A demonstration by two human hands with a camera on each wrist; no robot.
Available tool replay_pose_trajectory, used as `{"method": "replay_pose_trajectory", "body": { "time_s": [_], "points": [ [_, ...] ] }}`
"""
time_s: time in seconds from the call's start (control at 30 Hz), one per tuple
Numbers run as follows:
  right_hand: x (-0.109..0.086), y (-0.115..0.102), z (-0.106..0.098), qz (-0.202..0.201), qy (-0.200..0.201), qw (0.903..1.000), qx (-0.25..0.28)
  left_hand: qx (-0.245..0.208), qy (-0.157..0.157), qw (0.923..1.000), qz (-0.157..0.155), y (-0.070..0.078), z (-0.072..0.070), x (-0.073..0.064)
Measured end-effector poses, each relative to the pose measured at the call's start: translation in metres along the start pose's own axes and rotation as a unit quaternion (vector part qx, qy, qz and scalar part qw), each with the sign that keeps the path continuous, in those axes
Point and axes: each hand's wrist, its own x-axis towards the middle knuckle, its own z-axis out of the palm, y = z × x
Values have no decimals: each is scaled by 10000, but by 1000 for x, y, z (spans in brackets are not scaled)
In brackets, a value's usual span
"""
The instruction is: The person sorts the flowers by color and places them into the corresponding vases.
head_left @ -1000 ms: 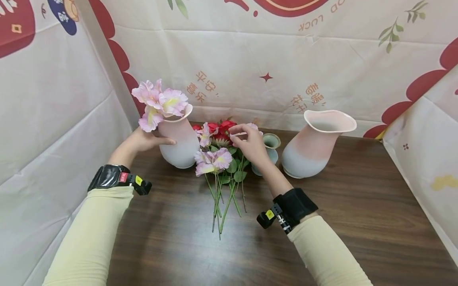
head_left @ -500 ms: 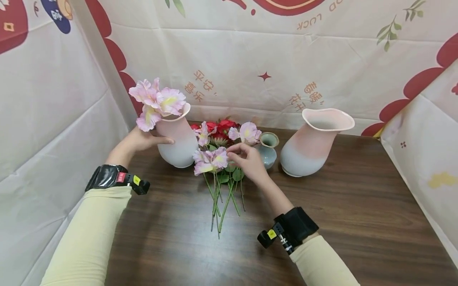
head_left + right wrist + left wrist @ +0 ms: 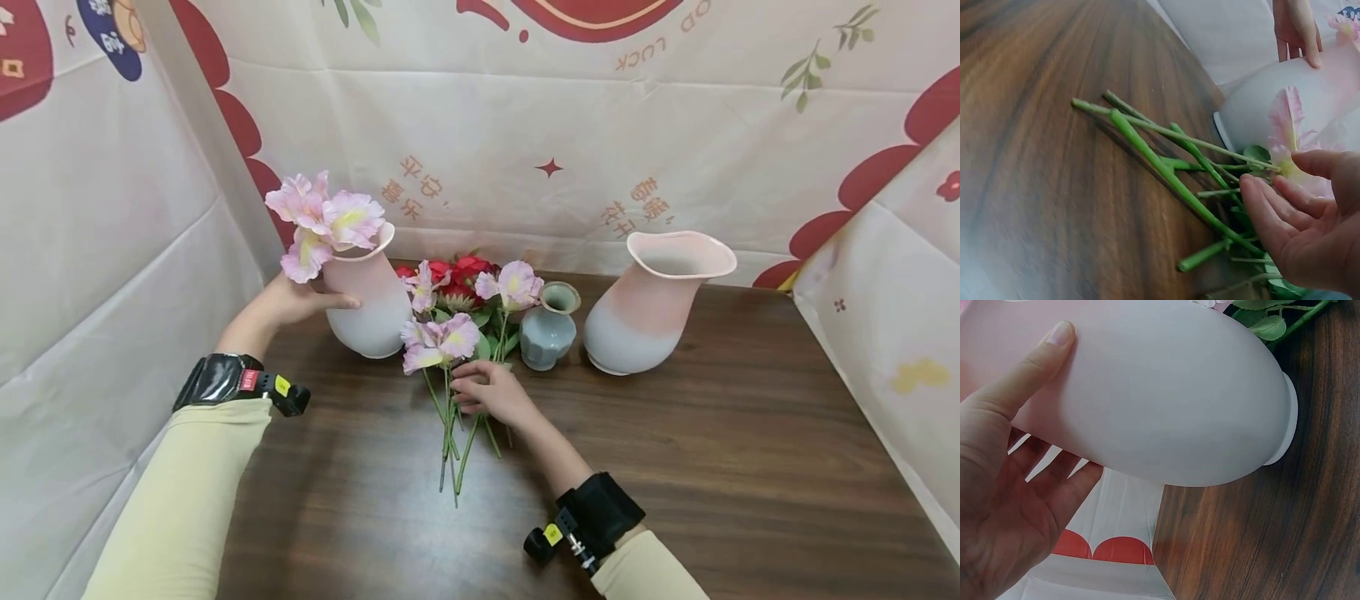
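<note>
My left hand (image 3: 296,302) grips a pink-and-white vase (image 3: 372,312) by its side. In the left wrist view the thumb (image 3: 1035,369) lies across the vase's near face, the other fingers behind it. Pink irises (image 3: 330,218) stand in that vase, their blooms leaning left over the rim. Beside it a bunch of loose flowers lies on the table, green stems (image 3: 463,458) towards me. My right hand (image 3: 495,395) is at the stems just below a pink iris (image 3: 438,340). In the right wrist view its thumb and fingers are spread around that iris's stem (image 3: 1210,145), a gap showing.
Red flowers (image 3: 471,268) and another pink iris (image 3: 513,285) lie at the back of the bunch. A small blue-grey vase (image 3: 549,329) stands right of them, then a second pink-and-white vase (image 3: 652,308). Printed cloth walls (image 3: 480,125) enclose the wooden table (image 3: 750,433).
My right hand has come down and towards me, from the red flowers to the stems under the front pink iris. The small vase is uncovered now. My left hand stays on its vase.
</note>
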Motion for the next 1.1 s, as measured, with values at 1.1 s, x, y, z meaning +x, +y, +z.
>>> {"method": "replay_pose_trajectory", "body": {
  "time_s": [1.1],
  "points": [
    [-16, -81, 3, -1048, 145, 9878, 1146, -33, 191, 9984, 522, -1, 4, -7]
  ]
}}
